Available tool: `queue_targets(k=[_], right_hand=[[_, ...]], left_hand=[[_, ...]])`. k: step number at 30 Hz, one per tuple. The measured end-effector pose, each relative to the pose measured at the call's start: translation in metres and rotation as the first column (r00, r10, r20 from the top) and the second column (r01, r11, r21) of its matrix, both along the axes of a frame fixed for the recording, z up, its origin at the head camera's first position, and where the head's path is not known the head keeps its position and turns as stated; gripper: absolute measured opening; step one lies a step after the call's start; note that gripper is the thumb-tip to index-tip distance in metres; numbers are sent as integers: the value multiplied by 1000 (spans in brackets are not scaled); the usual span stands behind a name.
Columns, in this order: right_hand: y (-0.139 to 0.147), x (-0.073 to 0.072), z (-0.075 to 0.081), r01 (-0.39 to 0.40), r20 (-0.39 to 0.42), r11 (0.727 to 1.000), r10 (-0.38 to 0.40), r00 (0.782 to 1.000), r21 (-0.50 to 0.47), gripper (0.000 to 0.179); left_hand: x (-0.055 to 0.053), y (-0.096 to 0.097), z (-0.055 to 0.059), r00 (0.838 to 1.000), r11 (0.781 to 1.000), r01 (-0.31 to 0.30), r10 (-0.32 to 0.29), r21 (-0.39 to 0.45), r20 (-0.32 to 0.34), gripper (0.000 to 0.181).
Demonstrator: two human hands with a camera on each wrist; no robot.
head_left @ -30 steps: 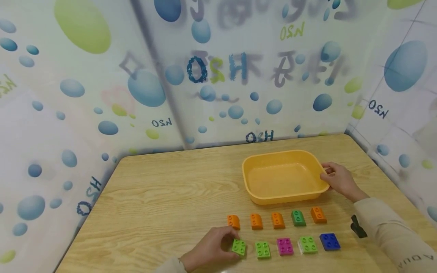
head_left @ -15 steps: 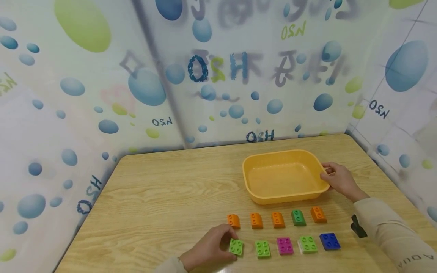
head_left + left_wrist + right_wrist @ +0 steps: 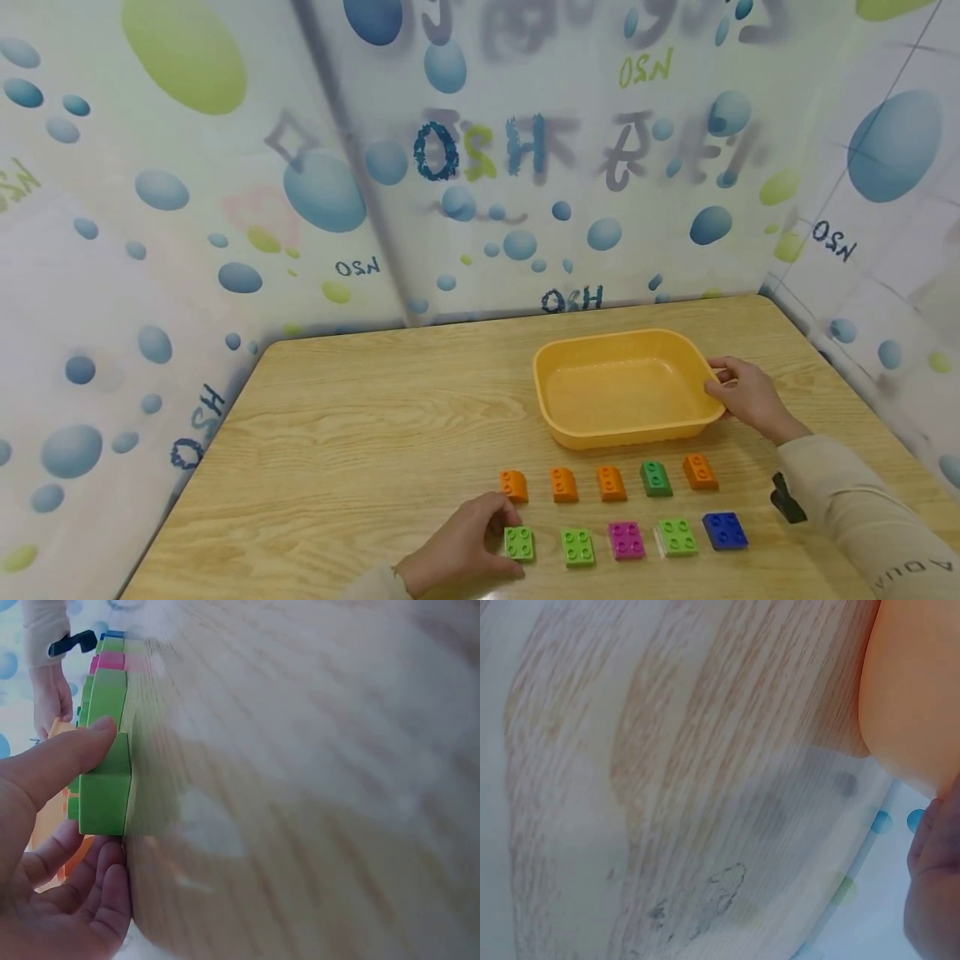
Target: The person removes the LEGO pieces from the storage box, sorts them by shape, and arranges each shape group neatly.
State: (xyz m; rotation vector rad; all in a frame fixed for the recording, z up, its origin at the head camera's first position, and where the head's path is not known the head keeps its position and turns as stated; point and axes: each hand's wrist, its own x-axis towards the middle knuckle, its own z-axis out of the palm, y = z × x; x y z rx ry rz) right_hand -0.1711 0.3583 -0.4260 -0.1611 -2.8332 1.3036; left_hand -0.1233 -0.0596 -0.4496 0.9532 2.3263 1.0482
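At the front end of a row of bricks, my left hand (image 3: 467, 540) pinches a lime green toy brick (image 3: 519, 543) with four round studs. In the left wrist view the thumb lies along one face of this green brick (image 3: 105, 787) and the curled fingers sit at its other side, down at the tabletop. My right hand (image 3: 750, 398) grips the right rim of a yellow-orange plastic tray (image 3: 630, 439), thumb over the edge and fingers outside. The tray holds nothing. In the right wrist view only part of the right hand (image 3: 936, 877) shows beside the tray wall (image 3: 915, 690).
To the right of the held brick lie another lime brick (image 3: 577, 548), a magenta brick (image 3: 626, 541), a lime-and-white brick (image 3: 677, 538) and a blue brick (image 3: 725, 531). Behind them runs a row of orange bricks (image 3: 564, 485) with one dark green brick (image 3: 656, 479). The wooden table (image 3: 360, 433) meets a patterned wall.
My left hand has shifted the lime green brick slightly left and turned it straighter, in line with the row. The right hand and the tray have stayed in place.
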Motion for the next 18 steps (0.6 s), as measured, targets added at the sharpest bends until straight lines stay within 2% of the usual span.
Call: queue_targets(k=[3, 7, 10, 14, 18], right_hand=[[-1, -1, 0, -2, 5, 1000, 2, 1000, -10, 46], [0, -3, 0, -2, 10, 1000, 2, 1000, -6, 47], [1, -5, -1, -10, 11, 1000, 10, 1000, -1, 46], [4, -3, 1, -39, 47, 999, 40, 998, -16, 47], [9, -1, 2, -68, 87, 997, 70, 994, -27, 53]], left_hand=[[1, -1, 0, 1000, 1000, 3, -3, -1, -10, 40], [0, -3, 3, 1000, 1000, -11, 11, 0, 29, 41], [-3, -6, 5, 999, 1000, 5, -6, 21, 37, 41], [-8, -10, 11, 1000, 998, 32, -32, 47, -1, 40], [-18, -13, 22, 1000, 998, -19, 20, 53, -17, 38]])
